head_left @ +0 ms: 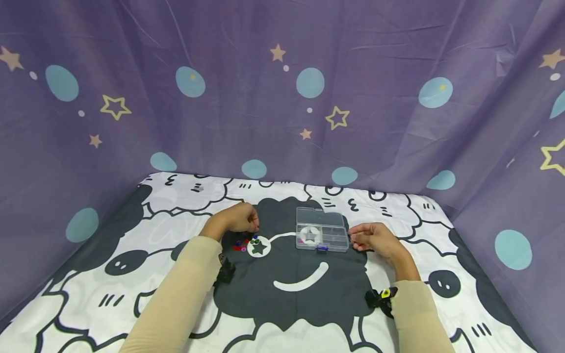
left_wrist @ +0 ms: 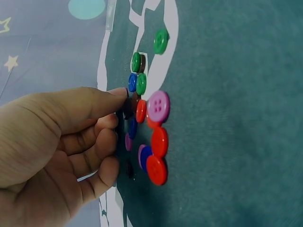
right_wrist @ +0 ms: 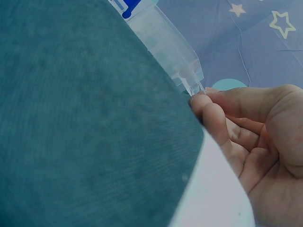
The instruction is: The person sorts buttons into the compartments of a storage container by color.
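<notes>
My left hand (head_left: 238, 218) reaches over a loose group of small round buttons (head_left: 240, 245) on the cloth. In the left wrist view these are red (left_wrist: 159, 142), green (left_wrist: 160, 41), blue (left_wrist: 133, 82), pink (left_wrist: 158, 106) and dark brown (left_wrist: 142, 64). Thumb tip and index are close together right at a dark button (left_wrist: 127, 109); I cannot tell whether they pinch it. My right hand (head_left: 372, 240) pinches the right edge of a clear plastic compartment box (head_left: 335, 240), thumb against fingertips. Its lid (head_left: 315, 215) lies back, and a blue latch (head_left: 322, 249) sits at the front.
A cloth (head_left: 295, 304) printed with cartoon sheep covers the surface. One printed white circle with a star (head_left: 260, 249) lies beside the buttons, another shows through the box. A small pink spot (head_left: 301, 241) shows inside the box. Behind hangs a purple curtain (head_left: 247, 122).
</notes>
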`<action>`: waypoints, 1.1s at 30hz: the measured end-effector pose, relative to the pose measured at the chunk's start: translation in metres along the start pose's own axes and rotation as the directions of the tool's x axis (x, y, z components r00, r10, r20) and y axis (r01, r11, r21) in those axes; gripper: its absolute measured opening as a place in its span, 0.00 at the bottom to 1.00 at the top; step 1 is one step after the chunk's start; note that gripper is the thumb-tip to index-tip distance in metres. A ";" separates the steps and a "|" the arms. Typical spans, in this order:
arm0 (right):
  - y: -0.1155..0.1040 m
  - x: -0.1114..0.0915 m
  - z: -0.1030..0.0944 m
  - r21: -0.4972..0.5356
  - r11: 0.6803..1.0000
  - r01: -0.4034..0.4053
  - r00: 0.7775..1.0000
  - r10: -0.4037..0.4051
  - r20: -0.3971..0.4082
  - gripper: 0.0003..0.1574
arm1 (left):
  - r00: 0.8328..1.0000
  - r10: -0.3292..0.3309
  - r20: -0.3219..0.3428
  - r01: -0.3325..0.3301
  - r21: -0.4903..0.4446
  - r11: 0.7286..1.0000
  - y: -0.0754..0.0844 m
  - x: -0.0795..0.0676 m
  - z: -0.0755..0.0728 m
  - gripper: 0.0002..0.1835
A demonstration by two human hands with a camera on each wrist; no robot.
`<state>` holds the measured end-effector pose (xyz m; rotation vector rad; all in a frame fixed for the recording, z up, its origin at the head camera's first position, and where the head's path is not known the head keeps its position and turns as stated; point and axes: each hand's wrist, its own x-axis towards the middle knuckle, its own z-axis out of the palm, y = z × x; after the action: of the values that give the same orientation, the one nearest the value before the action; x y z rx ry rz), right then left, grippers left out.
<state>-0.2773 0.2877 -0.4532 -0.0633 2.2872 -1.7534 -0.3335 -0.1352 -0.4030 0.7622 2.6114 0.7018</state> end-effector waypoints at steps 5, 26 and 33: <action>0.000 0.001 -0.001 -0.003 1.000 0.000 1.000 0.000 0.000 0.17 | 1.000 -0.005 -0.007 0.005 0.019 1.000 -0.003 0.001 0.001 0.03; 0.001 0.001 -0.002 0.001 1.000 0.002 1.000 -0.002 0.002 0.17 | 0.999 -0.032 0.015 0.031 0.060 0.998 -0.002 -0.001 0.001 0.02; 0.002 0.001 -0.002 0.004 1.000 0.006 1.000 -0.006 0.000 0.17 | 1.000 -0.026 0.018 0.025 0.023 0.999 0.002 -0.002 0.000 0.04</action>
<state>-0.2785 0.2903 -0.4543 -0.0695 2.2863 -1.7607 -0.3312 -0.1351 -0.4018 0.7371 2.6123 0.6564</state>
